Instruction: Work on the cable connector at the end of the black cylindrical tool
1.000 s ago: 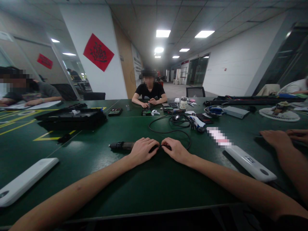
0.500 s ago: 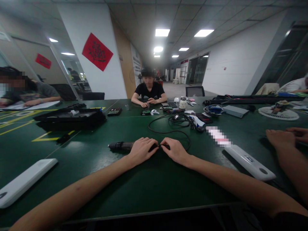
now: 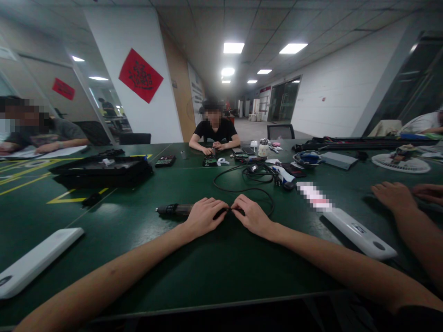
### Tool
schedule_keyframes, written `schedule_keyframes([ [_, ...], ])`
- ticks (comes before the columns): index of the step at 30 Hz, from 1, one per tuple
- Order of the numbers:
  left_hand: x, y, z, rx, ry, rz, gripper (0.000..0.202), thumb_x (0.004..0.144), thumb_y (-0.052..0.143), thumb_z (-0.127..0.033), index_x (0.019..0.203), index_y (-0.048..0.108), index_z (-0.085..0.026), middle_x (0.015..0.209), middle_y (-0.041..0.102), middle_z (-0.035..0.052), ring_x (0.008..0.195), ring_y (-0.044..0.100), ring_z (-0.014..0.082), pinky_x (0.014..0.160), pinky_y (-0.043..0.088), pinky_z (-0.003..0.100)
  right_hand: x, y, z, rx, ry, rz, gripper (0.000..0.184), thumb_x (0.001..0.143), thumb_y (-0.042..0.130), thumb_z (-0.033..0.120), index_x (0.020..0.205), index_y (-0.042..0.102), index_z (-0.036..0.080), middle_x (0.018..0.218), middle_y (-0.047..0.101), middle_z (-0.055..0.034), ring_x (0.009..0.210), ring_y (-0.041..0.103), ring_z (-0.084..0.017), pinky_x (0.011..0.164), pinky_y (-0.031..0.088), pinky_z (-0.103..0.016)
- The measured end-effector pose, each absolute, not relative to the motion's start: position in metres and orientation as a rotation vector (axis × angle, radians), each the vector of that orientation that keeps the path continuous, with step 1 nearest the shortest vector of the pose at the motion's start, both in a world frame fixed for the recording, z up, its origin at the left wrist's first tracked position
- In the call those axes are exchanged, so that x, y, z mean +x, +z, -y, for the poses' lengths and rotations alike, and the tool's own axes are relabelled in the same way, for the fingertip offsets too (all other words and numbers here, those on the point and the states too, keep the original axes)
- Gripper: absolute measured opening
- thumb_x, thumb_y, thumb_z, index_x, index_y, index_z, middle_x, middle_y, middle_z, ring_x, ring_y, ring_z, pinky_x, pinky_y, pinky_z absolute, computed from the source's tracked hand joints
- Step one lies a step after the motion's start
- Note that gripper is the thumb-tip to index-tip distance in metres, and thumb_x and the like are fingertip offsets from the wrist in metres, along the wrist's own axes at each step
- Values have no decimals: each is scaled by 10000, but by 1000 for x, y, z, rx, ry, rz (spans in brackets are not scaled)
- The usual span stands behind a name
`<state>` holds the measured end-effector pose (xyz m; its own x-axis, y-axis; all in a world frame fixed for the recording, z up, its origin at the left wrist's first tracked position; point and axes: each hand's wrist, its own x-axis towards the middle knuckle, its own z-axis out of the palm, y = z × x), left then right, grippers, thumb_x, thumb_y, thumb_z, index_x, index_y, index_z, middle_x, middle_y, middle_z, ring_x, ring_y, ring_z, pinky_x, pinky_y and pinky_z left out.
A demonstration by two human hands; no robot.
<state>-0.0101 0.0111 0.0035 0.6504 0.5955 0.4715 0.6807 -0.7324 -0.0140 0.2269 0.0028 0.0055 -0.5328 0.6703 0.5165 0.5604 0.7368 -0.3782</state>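
A dark electric screwdriver [image 3: 174, 210] lies on the green table with its tip to the left. My left hand [image 3: 206, 216] is closed over its rear end, so that end is mostly hidden. Right beside it, my right hand [image 3: 252, 217] is pinched at the screwdriver's tail, fingertips almost touching those of the left. A black cable [image 3: 243, 190] curves round behind my right hand and appears to end in its fingers. The exact joint between cable and screwdriver is covered by my fingertips.
A black tray-like housing [image 3: 100, 169] sits at the back left. White elongated devices lie at left [image 3: 41, 260] and right [image 3: 360, 234]. A co-worker's hand [image 3: 394, 196] rests at the right. Across the table, another person [image 3: 214, 131] handles small electronics.
My hands hold almost the same place at the screwdriver's tail. The co-worker's hand at the right has shifted a little to the left.
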Motion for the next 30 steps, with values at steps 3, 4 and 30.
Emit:
schedule_keyframes([
  [3,-11,3,-11,-2667,-661,1084,198,1024,561,-417,1132,634,-269,1046,741,6,927,659,208,814,428,373,227,4,-4,-916,204,2267,93,960,627,109,1003,621,191,1094,574,-62,931,592,-188,837,510,-321],
  [4,-11,3,-11,-2667,-663,1085,209,1021,566,-425,1143,632,-269,1050,741,7,929,660,208,816,429,373,227,4,-4,-917,205,2267,91,959,629,110,1001,622,191,1086,571,-61,925,591,-187,827,510,-318],
  [30,-11,4,-10,-2649,-679,1075,218,1010,567,-425,1133,651,-267,1045,744,16,914,665,204,810,450,368,228,9,-1,-976,226,2261,56,956,656,148,990,647,192,1001,567,-40,844,560,-168,741,469,-298],
])
